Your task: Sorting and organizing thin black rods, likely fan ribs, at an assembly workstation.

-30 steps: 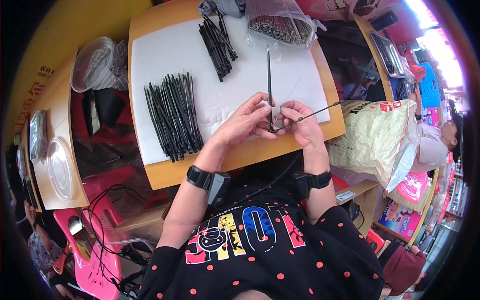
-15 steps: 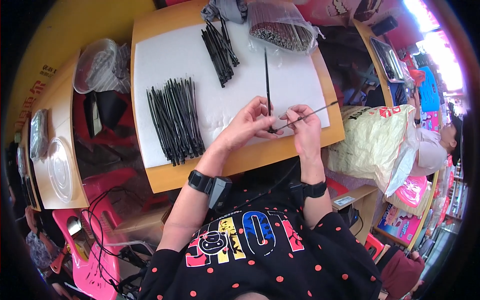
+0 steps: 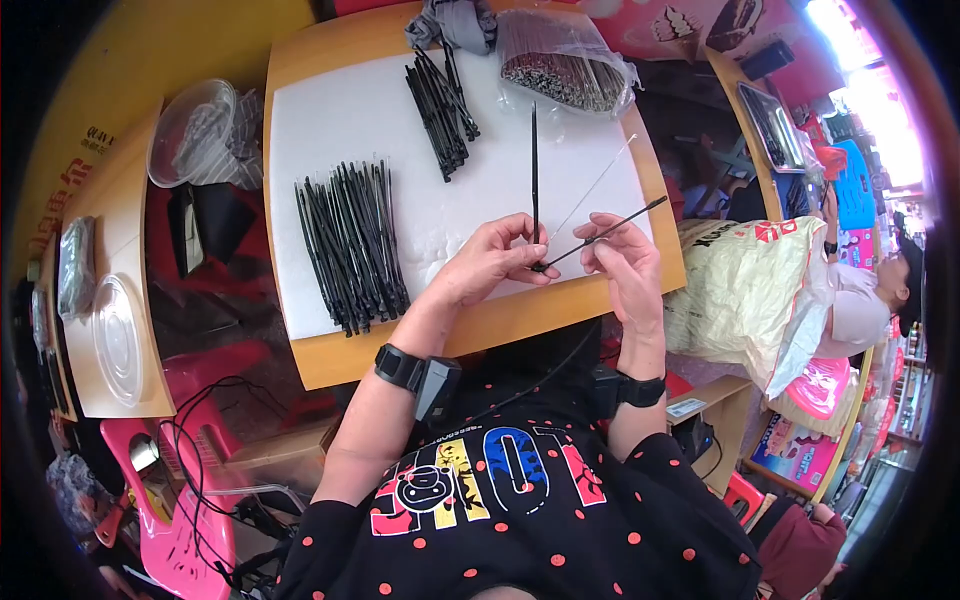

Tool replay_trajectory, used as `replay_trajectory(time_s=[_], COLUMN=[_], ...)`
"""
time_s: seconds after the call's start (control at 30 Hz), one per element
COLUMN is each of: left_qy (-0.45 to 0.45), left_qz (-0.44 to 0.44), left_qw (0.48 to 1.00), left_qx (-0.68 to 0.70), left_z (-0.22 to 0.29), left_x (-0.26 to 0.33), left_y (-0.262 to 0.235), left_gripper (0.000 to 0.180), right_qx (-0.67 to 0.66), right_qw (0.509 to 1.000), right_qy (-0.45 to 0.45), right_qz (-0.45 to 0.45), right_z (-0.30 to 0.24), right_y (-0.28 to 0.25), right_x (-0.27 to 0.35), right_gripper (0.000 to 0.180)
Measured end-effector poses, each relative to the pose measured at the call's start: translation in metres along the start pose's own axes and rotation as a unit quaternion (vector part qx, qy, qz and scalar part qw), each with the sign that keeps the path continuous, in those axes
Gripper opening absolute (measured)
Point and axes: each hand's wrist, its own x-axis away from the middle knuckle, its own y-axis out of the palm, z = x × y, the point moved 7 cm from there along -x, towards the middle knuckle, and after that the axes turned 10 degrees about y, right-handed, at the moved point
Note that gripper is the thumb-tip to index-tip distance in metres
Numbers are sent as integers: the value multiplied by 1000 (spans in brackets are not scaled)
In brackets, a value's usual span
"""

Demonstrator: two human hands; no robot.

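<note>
My left hand (image 3: 497,262) is closed, its thumb and fingers pinching the lower end of a thin black stick (image 3: 535,170) that points away over the table. At those fingertips a second thin black stick (image 3: 640,212) meets it at an angle and slants up to the right. My right hand (image 3: 628,270) has its thumb and bent fingers around the middle of that second stick. A fine pale strand (image 3: 600,182) runs from between the hands toward the upper right. Left of my hands lies a wide row of black sticks (image 3: 350,250), and farther back a smaller bundle (image 3: 440,115).
A white sheet (image 3: 450,215) covers most of the wooden table (image 3: 440,350). At its far edge lie a clear bag of thin sticks (image 3: 565,75) and a grey cloth (image 3: 452,22). A large woven sack (image 3: 745,290) stands at the right, and a pink chair (image 3: 185,530) at the lower left.
My right hand has shifted slightly right and its fingers have loosened. The pale strand now shows between the hands. My left hand stays nearly in place.
</note>
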Motion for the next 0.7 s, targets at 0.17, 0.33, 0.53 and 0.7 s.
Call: replay_trajectory(time_s=[0.17,0.33,0.53,0.7], left_qy=[-8,-15,0,2], left_qz=[-13,-55,-66,-67], left_qw=[999,996,994,992], left_qx=[-29,-67,-90,-104], left_z=[1,1,-1,1], left_x=[2,3,2,3], left_y=[5,13,13,13], left_gripper=[11,9,10,12], right_qx=[42,24,21,35], right_qw=[999,1000,998,998], right_qy=[-22,16,10,1], right_qz=[-21,-14,-61,-53], right_z=[-1,4,2,6], right_y=[-6,-6,-1,1], right_x=[0,-5,-4,-5], right_gripper=[14,13,12,12])
